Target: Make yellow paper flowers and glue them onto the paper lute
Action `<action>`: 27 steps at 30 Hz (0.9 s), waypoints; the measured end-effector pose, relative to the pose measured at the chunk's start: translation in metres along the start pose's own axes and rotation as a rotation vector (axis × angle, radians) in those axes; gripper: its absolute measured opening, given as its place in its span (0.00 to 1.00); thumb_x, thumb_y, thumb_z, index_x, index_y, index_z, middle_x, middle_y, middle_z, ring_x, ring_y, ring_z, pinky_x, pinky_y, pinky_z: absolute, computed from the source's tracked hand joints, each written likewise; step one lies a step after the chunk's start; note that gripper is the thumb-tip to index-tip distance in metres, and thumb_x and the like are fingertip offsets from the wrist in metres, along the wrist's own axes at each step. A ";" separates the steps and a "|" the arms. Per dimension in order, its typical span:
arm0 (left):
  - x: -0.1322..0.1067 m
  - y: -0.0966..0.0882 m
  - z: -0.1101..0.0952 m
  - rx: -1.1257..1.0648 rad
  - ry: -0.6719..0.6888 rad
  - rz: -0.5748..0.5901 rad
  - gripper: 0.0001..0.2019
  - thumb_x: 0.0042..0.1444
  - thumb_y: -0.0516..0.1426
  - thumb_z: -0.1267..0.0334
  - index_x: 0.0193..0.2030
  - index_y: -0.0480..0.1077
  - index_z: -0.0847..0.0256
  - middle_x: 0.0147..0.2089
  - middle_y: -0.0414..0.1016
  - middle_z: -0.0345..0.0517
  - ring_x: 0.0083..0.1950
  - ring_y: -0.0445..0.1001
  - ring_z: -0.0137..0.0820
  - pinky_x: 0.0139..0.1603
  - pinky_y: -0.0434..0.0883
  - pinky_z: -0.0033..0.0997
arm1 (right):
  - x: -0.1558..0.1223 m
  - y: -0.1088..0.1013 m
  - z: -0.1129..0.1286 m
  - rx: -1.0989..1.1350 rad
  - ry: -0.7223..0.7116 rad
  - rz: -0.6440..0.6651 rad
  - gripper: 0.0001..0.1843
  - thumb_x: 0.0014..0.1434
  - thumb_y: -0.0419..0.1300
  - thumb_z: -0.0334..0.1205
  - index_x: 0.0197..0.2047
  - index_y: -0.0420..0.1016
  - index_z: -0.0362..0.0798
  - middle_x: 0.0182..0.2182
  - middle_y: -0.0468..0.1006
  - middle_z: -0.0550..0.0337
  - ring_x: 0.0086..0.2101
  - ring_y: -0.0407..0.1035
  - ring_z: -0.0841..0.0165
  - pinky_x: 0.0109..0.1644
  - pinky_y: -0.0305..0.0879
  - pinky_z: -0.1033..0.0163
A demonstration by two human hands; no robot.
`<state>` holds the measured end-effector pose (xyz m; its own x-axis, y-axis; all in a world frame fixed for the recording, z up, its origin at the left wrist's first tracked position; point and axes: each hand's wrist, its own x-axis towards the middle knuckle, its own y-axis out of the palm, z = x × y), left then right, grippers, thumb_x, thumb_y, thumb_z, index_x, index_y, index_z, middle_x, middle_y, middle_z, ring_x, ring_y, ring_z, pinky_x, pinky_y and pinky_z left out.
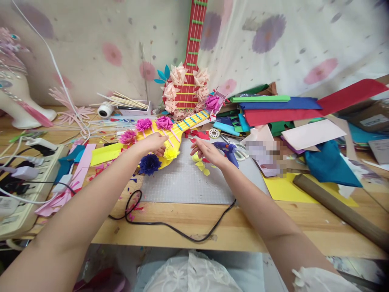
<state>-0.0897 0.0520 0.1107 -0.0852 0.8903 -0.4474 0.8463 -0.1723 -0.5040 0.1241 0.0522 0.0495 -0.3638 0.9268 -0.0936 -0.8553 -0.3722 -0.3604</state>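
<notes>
My left hand point(155, 142) reaches over the body of a yellow paper lute point(181, 126), its fingers bent and closed at the edge of a yellow paper flower point(172, 153). Part of the grip is hidden behind the hand. A dark blue paper flower point(150, 164) sits just below, and magenta flowers point(144, 124) line the lute's upper left edge. My right hand point(204, 149) hovers over the grey cutting mat point(182, 188), fingers apart and holding nothing. Beside it lies a blue glue gun point(227, 151). Yellow paper petals point(200, 165) are scattered beneath the right hand.
A red lute with pale flowers point(186, 91) leans on the curtain behind. Stacked coloured paper point(279, 109) crowds the right side, with a brown roll point(337, 207) nearer me. A power strip point(39, 182) stands left. A black cord point(170, 224) loops along the table's front.
</notes>
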 end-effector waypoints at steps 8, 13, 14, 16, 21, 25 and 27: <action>-0.001 -0.019 -0.004 -0.048 0.149 -0.104 0.14 0.56 0.53 0.55 0.42 0.64 0.64 0.33 0.75 0.52 0.32 0.76 0.35 0.34 0.71 0.33 | -0.011 -0.002 -0.020 -0.038 -0.009 -0.119 0.12 0.61 0.47 0.45 0.34 0.65 0.47 0.30 0.76 0.59 0.21 0.63 0.75 0.26 0.60 0.69; -0.008 0.002 -0.018 -0.172 0.458 -0.296 0.09 0.57 0.52 0.61 0.43 0.63 0.62 0.39 0.74 0.47 0.37 0.75 0.29 0.40 0.70 0.29 | -0.019 -0.002 -0.033 -0.315 -0.008 -0.258 0.04 0.55 0.53 0.35 0.35 0.67 0.48 0.34 0.76 0.60 0.30 0.68 0.71 0.37 0.63 0.64; -0.009 0.013 -0.020 -0.209 0.505 -0.277 0.08 0.57 0.51 0.62 0.43 0.63 0.61 0.39 0.74 0.46 0.38 0.75 0.28 0.41 0.70 0.29 | -0.020 -0.002 -0.035 -0.372 -0.026 -0.283 0.05 0.55 0.53 0.34 0.36 0.67 0.48 0.35 0.75 0.59 0.32 0.69 0.70 0.38 0.63 0.63; -0.010 0.040 -0.019 -0.267 0.561 -0.204 0.07 0.58 0.50 0.65 0.43 0.62 0.60 0.39 0.73 0.44 0.37 0.75 0.27 0.40 0.71 0.29 | -0.023 0.000 -0.037 -0.458 -0.063 -0.318 0.07 0.55 0.52 0.33 0.38 0.68 0.47 0.36 0.75 0.58 0.35 0.69 0.68 0.40 0.62 0.62; -0.005 0.114 0.012 -0.246 0.657 -0.043 0.09 0.56 0.49 0.71 0.44 0.61 0.61 0.40 0.73 0.46 0.37 0.74 0.26 0.43 0.71 0.31 | -0.023 0.002 -0.042 -0.573 -0.097 -0.333 0.10 0.53 0.52 0.30 0.39 0.69 0.46 0.37 0.76 0.56 0.37 0.69 0.68 0.42 0.61 0.63; 0.001 0.140 0.044 -0.066 0.709 -0.197 0.17 0.50 0.48 0.79 0.46 0.62 0.61 0.44 0.72 0.49 0.45 0.73 0.31 0.49 0.70 0.37 | -0.022 0.001 -0.045 -0.583 -0.066 -0.324 0.11 0.53 0.53 0.30 0.40 0.69 0.47 0.37 0.77 0.58 0.35 0.70 0.68 0.40 0.61 0.64; 0.005 0.142 0.055 -0.027 0.729 -0.262 0.20 0.49 0.48 0.80 0.48 0.62 0.61 0.47 0.71 0.51 0.48 0.72 0.33 0.52 0.68 0.39 | -0.021 0.000 -0.045 -0.581 -0.061 -0.312 0.11 0.53 0.53 0.31 0.41 0.69 0.48 0.37 0.77 0.59 0.35 0.70 0.68 0.40 0.61 0.64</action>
<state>0.0008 0.0088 -0.0040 0.0751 0.9548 0.2877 0.8596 0.0843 -0.5040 0.1483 0.0348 0.0095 -0.1657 0.9757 0.1430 -0.5921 0.0176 -0.8057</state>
